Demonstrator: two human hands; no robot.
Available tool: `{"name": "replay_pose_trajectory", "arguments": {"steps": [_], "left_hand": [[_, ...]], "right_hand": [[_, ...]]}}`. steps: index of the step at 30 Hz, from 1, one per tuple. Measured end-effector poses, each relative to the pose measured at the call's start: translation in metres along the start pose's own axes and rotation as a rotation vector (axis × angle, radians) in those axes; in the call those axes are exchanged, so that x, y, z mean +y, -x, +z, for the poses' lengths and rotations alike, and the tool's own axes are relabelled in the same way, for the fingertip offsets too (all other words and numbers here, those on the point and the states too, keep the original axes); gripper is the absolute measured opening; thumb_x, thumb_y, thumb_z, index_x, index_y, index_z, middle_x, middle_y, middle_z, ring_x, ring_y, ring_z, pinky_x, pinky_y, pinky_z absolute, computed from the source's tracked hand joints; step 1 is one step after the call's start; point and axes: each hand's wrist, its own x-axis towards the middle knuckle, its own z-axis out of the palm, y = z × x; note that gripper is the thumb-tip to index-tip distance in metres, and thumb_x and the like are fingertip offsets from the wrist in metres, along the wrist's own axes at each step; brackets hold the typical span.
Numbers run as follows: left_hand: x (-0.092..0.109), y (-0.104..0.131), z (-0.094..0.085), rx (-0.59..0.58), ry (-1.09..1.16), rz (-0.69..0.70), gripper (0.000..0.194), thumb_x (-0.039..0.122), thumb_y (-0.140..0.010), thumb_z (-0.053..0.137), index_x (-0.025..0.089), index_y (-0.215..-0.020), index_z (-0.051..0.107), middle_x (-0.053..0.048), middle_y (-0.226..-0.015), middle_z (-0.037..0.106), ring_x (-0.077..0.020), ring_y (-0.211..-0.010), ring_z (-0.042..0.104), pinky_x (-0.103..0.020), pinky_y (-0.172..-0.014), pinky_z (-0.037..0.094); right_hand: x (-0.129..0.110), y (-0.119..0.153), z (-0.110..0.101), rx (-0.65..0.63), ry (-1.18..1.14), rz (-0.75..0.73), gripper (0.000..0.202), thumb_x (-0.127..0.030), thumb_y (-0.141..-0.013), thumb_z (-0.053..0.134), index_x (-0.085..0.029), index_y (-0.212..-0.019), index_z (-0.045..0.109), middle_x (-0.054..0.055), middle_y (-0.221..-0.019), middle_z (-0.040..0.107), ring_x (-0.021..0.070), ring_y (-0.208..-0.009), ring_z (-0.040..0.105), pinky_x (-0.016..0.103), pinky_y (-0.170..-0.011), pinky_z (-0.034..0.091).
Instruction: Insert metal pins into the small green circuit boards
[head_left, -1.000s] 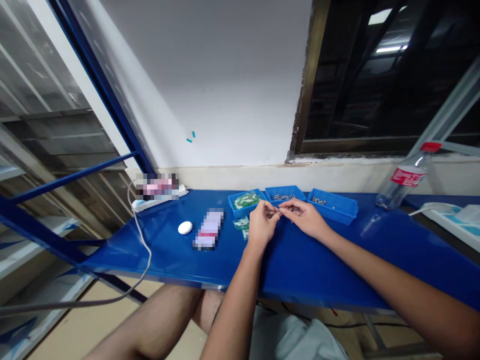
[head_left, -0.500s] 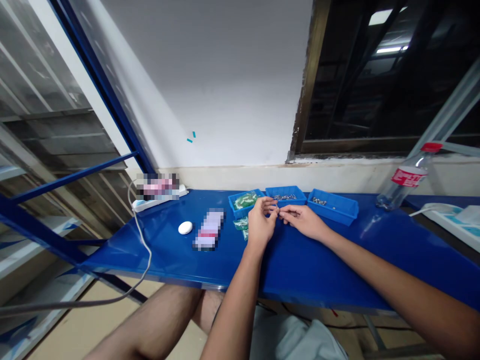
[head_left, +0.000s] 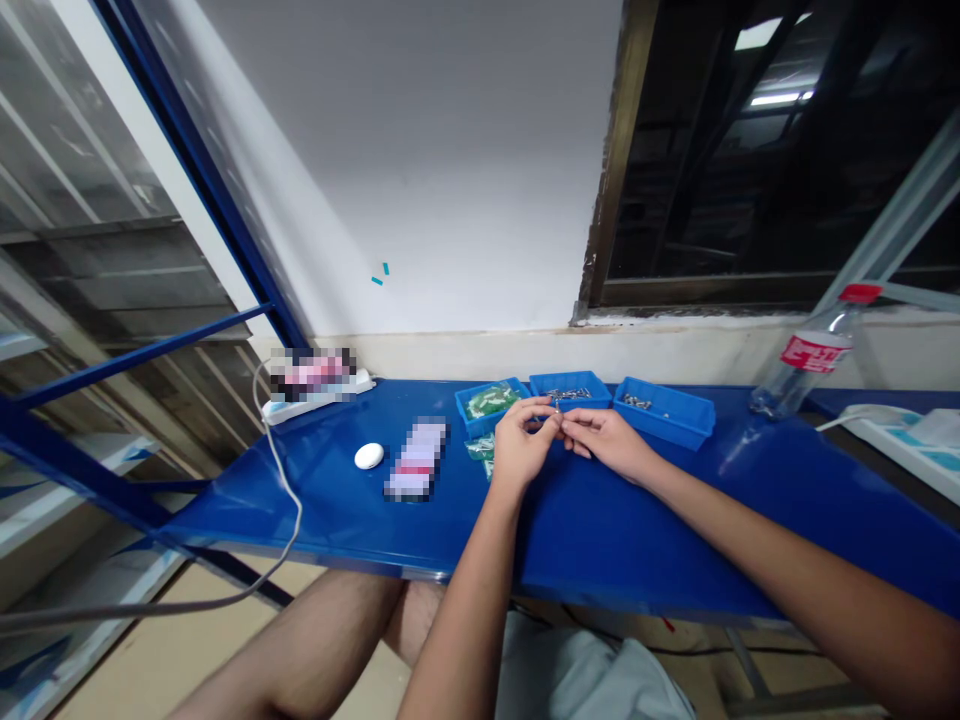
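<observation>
My left hand (head_left: 526, 440) and my right hand (head_left: 604, 440) meet fingertip to fingertip above the blue table, in front of the middle blue bin (head_left: 592, 400). Between them is a small metal piece (head_left: 558, 406), pinched by the fingers of both; its exact shape is too small to tell. Small metal parts lie in the middle bin and in the right blue bin (head_left: 675, 418). The left blue bin (head_left: 469, 425) holds a green-and-clear bag (head_left: 491, 400), and another such bag (head_left: 480, 448) lies before it, partly hidden by my left hand.
A blurred-out phone-like object (head_left: 418, 460) and a white oval case (head_left: 369, 456) lie on the blue table (head_left: 330, 500) at left. Power strips (head_left: 319, 397) sit at both ends, one with a trailing cable (head_left: 289, 480). A red-capped bottle (head_left: 810, 355) stands back right.
The fingertips of my hands have shifted slightly, and the small metal piece between them now shows more clearly. The bins and other objects stay in place.
</observation>
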Motion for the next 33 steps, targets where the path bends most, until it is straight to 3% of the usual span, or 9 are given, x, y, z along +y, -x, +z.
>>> {"name": "replay_pose_trajectory", "arguments": {"steps": [7, 12, 20, 24, 33], "left_hand": [[-0.002, -0.004, -0.003, 0.103, 0.084, -0.111, 0.017, 0.030, -0.082, 0.080, 0.015, -0.080, 0.074, -0.013, -0.118, 0.073, -0.0226, -0.109, 0.071, -0.032, -0.085, 0.060], [-0.005, -0.004, -0.004, 0.137, 0.048, -0.146, 0.027, 0.038, -0.078, 0.085, 0.015, -0.073, 0.071, -0.009, -0.100, 0.076, -0.0213, -0.099, 0.072, -0.033, -0.088, 0.058], [-0.005, -0.003, -0.004, -0.013, 0.047, -0.056, 0.015, 0.034, -0.084, 0.080, 0.020, -0.088, 0.084, -0.011, -0.113, 0.078, -0.0244, -0.112, 0.071, -0.038, -0.099, 0.057], [-0.009, -0.003, -0.003, -0.113, 0.081, -0.018, 0.018, 0.035, -0.086, 0.080, 0.022, -0.097, 0.085, -0.011, -0.114, 0.078, -0.0258, -0.119, 0.069, -0.040, -0.106, 0.053], [-0.017, -0.001, -0.001, -0.169, 0.115, -0.036, 0.025, 0.036, -0.085, 0.082, 0.021, -0.106, 0.083, -0.012, -0.125, 0.074, -0.0274, -0.119, 0.069, -0.040, -0.102, 0.057]], "right_hand": [[-0.004, 0.000, 0.002, -0.017, 0.034, 0.037, 0.046, -0.061, -0.083, 0.076, -0.017, -0.093, 0.074, 0.002, -0.073, 0.068, 0.0091, -0.052, 0.049, 0.024, -0.049, 0.036], [-0.002, 0.001, 0.003, -0.020, 0.046, 0.034, 0.044, -0.059, -0.083, 0.077, -0.018, -0.097, 0.074, 0.003, -0.076, 0.071, 0.0101, -0.055, 0.053, 0.023, -0.048, 0.038], [0.007, -0.003, -0.002, -0.041, 0.023, -0.038, 0.046, -0.057, -0.086, 0.074, -0.018, -0.110, 0.073, 0.003, -0.081, 0.073, 0.0111, -0.053, 0.056, 0.026, -0.051, 0.045], [0.008, -0.004, -0.004, 0.020, 0.042, -0.092, 0.041, -0.055, -0.086, 0.075, -0.018, -0.102, 0.076, 0.003, -0.077, 0.073, 0.0119, -0.052, 0.057, 0.027, -0.052, 0.046], [0.008, -0.004, -0.007, 0.105, 0.066, -0.117, 0.043, -0.056, -0.081, 0.079, -0.018, -0.101, 0.078, 0.002, -0.073, 0.072, 0.0140, -0.056, 0.060, 0.029, -0.057, 0.049]]}}
